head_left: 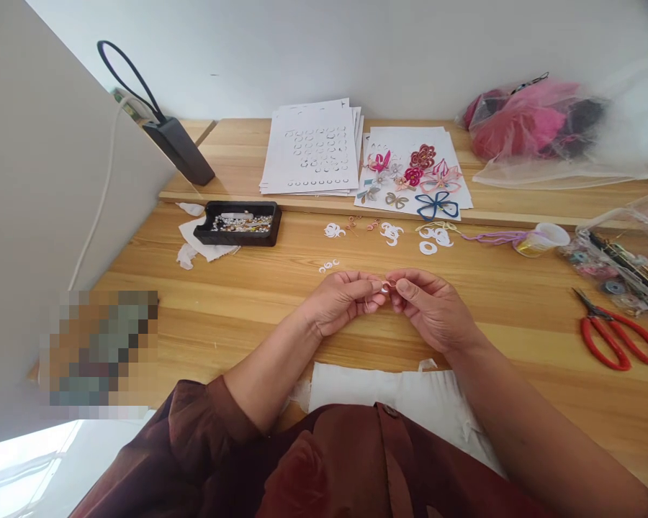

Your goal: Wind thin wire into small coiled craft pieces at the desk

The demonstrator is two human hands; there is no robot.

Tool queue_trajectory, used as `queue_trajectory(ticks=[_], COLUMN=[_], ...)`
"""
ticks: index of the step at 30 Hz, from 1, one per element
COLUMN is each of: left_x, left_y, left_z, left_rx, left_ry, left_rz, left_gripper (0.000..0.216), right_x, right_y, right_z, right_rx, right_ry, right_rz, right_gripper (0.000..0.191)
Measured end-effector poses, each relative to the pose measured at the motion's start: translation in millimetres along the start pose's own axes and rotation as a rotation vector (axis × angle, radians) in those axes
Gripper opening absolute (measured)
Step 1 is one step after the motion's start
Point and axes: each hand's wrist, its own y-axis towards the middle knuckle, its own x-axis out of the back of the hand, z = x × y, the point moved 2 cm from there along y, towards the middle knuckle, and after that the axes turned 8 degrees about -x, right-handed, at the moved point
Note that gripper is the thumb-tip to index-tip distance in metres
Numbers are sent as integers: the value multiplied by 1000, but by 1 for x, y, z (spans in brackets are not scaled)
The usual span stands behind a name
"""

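Over the table's middle, my left hand (353, 295) and my right hand (429, 302) meet fingertip to fingertip, both closed in a pinch. Between them shows a small white paper crescent (384, 288), partly hidden by the left fingers. A thin pinkish thread (389, 282) runs at it and reaches the right fingertips. Just beyond the left hand lie a few loose white paper crescents (328, 265). Farther back are small piles of white cutouts (392, 233) with little pinkish wrapped pieces (374, 225) near them.
A black tray (199, 234) of beads sits back left. Red-handled scissors (608, 334) and a clear box (626, 229) of supplies lie right. A plastic cup (551, 234), cut paper sheets (281, 162), thread flowers (437, 206) and bagged yarn (529, 129) stand behind. A white cloth (378, 388) lies in front.
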Motion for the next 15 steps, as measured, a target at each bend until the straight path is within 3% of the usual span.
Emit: queue_trajectory(ticks=[15], left_x=[0], left_y=[2], left_z=[2], left_rx=[-50], left_ry=[-25], left_rz=[-24], left_gripper=[32], right_x=[-2], right_y=[-1], right_z=[0], right_rx=[-10], right_ry=[5], right_rz=[-10], right_gripper=[23])
